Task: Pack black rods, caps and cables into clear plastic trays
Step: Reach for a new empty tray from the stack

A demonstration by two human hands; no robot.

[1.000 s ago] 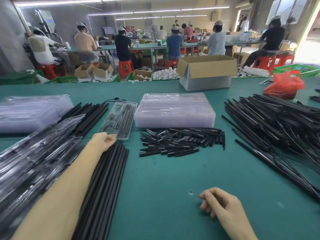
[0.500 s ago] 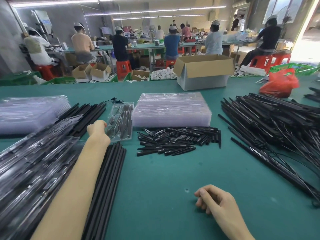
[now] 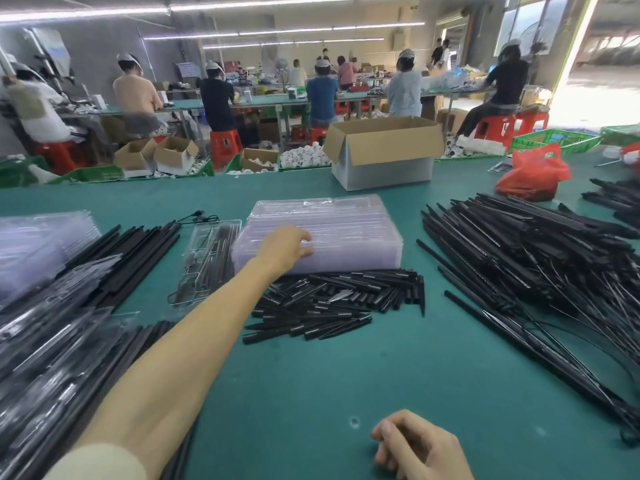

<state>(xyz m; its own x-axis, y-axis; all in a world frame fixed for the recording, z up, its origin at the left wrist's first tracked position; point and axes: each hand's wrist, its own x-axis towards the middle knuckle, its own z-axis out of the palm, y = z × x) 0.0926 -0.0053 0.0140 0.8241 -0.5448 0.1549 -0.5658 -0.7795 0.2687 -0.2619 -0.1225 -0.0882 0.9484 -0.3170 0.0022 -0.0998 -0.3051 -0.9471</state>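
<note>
My left hand [image 3: 284, 249] reaches across to the near left corner of a stack of clear plastic trays [image 3: 346, 230]. Its fingers lie over the top tray and its thumb is against the front edge. In front of the stack lies a pile of short black caps [image 3: 339, 299]. Left of the stack, one clear tray [image 3: 207, 258] holds rods and a cable. Long black rods with cables [image 3: 519, 258] are heaped on the right, and more rods [image 3: 138, 251] lie on the left. My right hand [image 3: 419, 448] rests loosely curled on the green table and holds nothing.
Filled trays [image 3: 45, 341] pile up at the near left, with another stack of clear trays [image 3: 38, 244] behind them. An open cardboard box [image 3: 384, 157] and a red bag [image 3: 533, 174] stand at the table's far edge. Several workers sit at benches beyond.
My left hand has moved right, from the single tray on the left to the stack of clear trays, and now holds its corner. My right hand has stayed in place.
</note>
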